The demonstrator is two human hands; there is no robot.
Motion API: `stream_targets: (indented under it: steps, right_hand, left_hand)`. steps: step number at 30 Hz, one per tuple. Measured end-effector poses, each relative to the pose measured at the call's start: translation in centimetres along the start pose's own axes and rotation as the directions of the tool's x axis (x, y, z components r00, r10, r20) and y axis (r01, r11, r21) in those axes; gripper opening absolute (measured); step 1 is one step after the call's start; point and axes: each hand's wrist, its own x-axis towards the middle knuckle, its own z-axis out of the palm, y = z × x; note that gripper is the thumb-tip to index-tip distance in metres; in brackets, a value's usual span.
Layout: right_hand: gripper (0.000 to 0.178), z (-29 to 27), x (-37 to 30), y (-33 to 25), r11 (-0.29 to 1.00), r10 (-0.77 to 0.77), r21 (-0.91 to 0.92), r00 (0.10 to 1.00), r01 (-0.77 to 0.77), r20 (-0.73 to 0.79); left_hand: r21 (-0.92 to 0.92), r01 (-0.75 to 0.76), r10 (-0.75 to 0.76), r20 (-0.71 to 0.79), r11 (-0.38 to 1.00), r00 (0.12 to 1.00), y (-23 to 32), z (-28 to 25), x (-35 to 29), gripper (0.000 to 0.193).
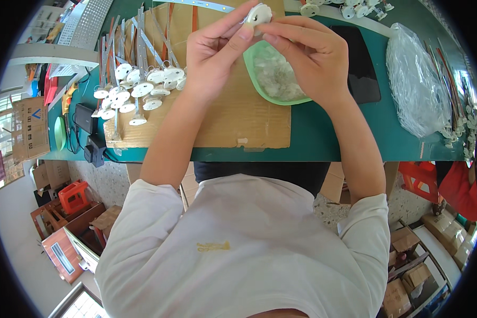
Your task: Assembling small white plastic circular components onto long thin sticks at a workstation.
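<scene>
White disc (pixel 259 14): raised at the far middle, between both hands, apart from the work surface; dark holes show in its face.
Left hand (pixel 215 50): thumb and fingers clamped on the disc from its left.
Right hand (pixel 314 55): thumb and forefinger drawn close together at the disc's near right edge; whether they pinch it or a small piece, I cannot tell.
Step at the disc: seems to be fine fingertip work on its edge, the left hand steadying.
Next move: likely calls for a firm left pinch and a small, exact motion of the right fingertips.
Green bowl (pixel 253 76): beneath the right hand, holding translucent material; its raised rim could catch a hand coming straight down.
Disc cluster (pixel 138 87): far left on strips, near the left forearm; a wide leftward sweep might snag it.
Cardboard sheet (pixel 238 122): its near part, between left forearm and bowl, offers the widest room for lowering.
Green tabletop (pixel 323 143): its near edge runs just beyond the person's waist.
Right side: black panel (pixel 363 66) beside the right wrist, clear plastic bag (pixel 413 79) farther right, limiting outward reach.
</scene>
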Motion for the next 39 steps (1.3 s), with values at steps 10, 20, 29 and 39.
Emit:
stream_targets:
  steps: [10, 20, 29, 39]
  right_hand:
    - [0.011, 0.2, 0.3, 0.1, 0.939, -0.269, -0.244, 0.96, 0.243, -0.078]
    - [0.013, 1.0, -0.3, 0.7, 0.874, -0.374, -0.365, 0.923, 0.32, -0.087]
    - [0.017, 1.3, -0.4, 0.6, 0.844, -0.402, -0.414, 0.913, 0.342, -0.064]
    - [0.022, 0.6, 0.1, 0.1, 0.916, -0.285, -0.278, 0.957, 0.289, 0.056]
  left_hand:
    - [-0.034, -0.052, 0.057, 0.18, 0.998, 0.982, -0.4, -1.5, 0.5, 0.043]
    - [0.028, -0.063, 0.062, 0.04, 0.998, 0.997, -0.8, -0.3, 0.1, 0.046]
    - [0.134, -0.079, 0.081, -0.006, 0.988, 0.997, -1.0, 0.3, -0.2, 0.041]
    - [0.368, -0.153, 0.174, -0.023, 0.917, 0.985, -0.3, -0.5, 0.2, 0.036]
